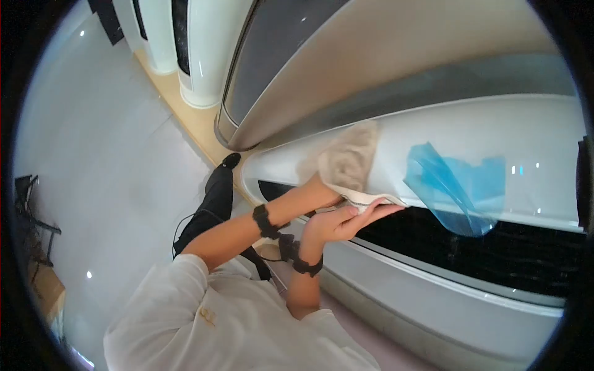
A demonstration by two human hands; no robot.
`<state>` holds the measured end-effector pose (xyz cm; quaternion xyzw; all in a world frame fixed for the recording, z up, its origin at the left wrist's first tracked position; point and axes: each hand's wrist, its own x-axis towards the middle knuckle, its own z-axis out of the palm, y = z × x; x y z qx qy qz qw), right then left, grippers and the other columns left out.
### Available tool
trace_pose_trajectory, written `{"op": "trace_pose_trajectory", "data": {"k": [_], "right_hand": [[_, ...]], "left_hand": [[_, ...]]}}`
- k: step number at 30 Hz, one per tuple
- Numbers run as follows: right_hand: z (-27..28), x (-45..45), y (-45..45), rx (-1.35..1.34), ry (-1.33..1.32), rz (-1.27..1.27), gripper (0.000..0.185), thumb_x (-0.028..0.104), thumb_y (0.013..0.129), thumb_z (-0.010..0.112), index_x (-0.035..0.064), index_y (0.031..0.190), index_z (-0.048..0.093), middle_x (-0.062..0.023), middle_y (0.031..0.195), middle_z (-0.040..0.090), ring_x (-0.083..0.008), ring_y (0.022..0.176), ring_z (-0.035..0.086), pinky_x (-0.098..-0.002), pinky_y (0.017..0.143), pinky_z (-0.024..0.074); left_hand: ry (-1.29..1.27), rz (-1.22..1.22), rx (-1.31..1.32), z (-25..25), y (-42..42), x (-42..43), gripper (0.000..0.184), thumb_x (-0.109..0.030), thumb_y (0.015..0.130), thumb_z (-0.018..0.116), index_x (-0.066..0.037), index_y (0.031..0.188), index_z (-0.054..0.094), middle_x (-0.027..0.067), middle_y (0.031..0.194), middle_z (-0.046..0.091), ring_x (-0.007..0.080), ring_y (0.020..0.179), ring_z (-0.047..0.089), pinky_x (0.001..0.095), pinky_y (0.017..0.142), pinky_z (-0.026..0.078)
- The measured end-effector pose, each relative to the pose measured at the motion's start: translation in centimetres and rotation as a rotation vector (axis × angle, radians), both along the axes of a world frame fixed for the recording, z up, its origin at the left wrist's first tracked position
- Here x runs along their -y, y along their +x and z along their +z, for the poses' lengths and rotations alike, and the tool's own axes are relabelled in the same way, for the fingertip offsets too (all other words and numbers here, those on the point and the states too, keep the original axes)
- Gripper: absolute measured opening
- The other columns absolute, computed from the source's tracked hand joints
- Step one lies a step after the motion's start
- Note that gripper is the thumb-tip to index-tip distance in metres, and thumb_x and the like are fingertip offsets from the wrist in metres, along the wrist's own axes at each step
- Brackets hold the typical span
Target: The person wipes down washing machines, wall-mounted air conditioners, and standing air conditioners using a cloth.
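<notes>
A beige cloth (349, 164) with a pale edge lies against the glossy white curved surface of a tall unit (532, 123). My left hand (328, 190) reaches to the cloth; its fingers are hidden behind or under the fabric. Just below, my right hand (346, 224) is turned palm up, with the cloth's pale edge between its thumb and its long, fairly straight fingers. To the right of both hands, a crumpled, see-through blue film (461, 185) hangs on the white surface, over a dark strip.
A large grey-and-beige curved unit (297, 80) stands behind the white one. More white rounded units (207, 55) stand on a yellowish base strip (185, 120). Glossy pale floor (111, 161) extends left, with a dark metal frame (40, 216) at its edge.
</notes>
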<state>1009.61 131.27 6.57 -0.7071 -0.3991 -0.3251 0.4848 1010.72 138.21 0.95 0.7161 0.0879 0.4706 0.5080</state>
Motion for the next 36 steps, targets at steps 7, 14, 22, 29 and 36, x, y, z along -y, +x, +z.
{"op": "trace_pose_trajectory", "data": {"k": [7, 14, 22, 29, 36], "right_hand": [[-3.3, -0.6, 0.5, 0.093, -0.118, -0.042, 0.038, 0.014, 0.108, 0.043, 0.0008, 0.137, 0.064, -0.0362, 0.167, 0.001, -0.0550, 0.155, 0.002, -0.0626, 0.121, 0.0206], [-9.2, 3.9, -2.2, -0.441, -0.312, 0.168, 0.033, 0.003, 0.104, 0.047, -0.0031, 0.126, 0.071, -0.0332, 0.168, 0.015, -0.0480, 0.153, 0.026, -0.0463, 0.120, 0.0306], [-2.4, 6.4, -6.0, -0.173, -0.525, 0.437, 0.029, 0.006, 0.100, 0.056, 0.0001, 0.123, 0.073, -0.0232, 0.149, 0.049, -0.0345, 0.129, 0.053, -0.0440, 0.105, 0.0447], [-0.2, 2.8, -7.0, -0.477, -0.476, 0.728, 0.030, 0.001, 0.096, 0.059, -0.0013, 0.122, 0.074, -0.0105, 0.105, 0.060, -0.0187, 0.093, 0.058, -0.0302, 0.083, 0.0477], [0.1, -5.4, -10.6, -1.465, -0.467, 0.971, 0.027, 0.019, 0.107, 0.056, -0.0012, 0.125, 0.058, -0.0055, 0.092, 0.064, -0.0132, 0.073, 0.062, -0.0306, 0.059, 0.0549]], "left_hand": [[-0.218, 0.050, 0.100, -0.8, 1.5, -3.7, 0.019, -0.013, 0.089, 0.073, -0.006, 0.107, 0.072, 0.0128, 0.109, 0.071, 0.0304, 0.101, 0.066, 0.0386, 0.088, 0.053], [-0.265, -0.071, 0.036, -4.5, -7.2, -0.4, 0.014, -0.014, 0.089, 0.071, -0.007, 0.102, 0.070, 0.0117, 0.104, 0.071, 0.0312, 0.095, 0.067, 0.0378, 0.084, 0.054], [-0.242, -0.109, 0.100, -1.6, -11.3, -0.1, 0.009, -0.015, 0.089, 0.070, -0.008, 0.095, 0.069, 0.0105, 0.099, 0.071, 0.0320, 0.088, 0.067, 0.0369, 0.079, 0.055], [0.159, 0.369, 0.111, 0.5, -17.1, -2.4, 0.010, -0.015, 0.085, 0.073, -0.009, 0.092, 0.068, 0.0097, 0.094, 0.070, 0.0306, 0.085, 0.066, 0.0360, 0.075, 0.055], [-0.140, 0.362, -0.088, -5.6, -23.3, -5.1, 0.035, -0.019, 0.083, 0.078, -0.010, 0.115, 0.067, 0.0083, 0.112, 0.068, 0.0266, 0.105, 0.065, 0.0349, 0.093, 0.052]]}}
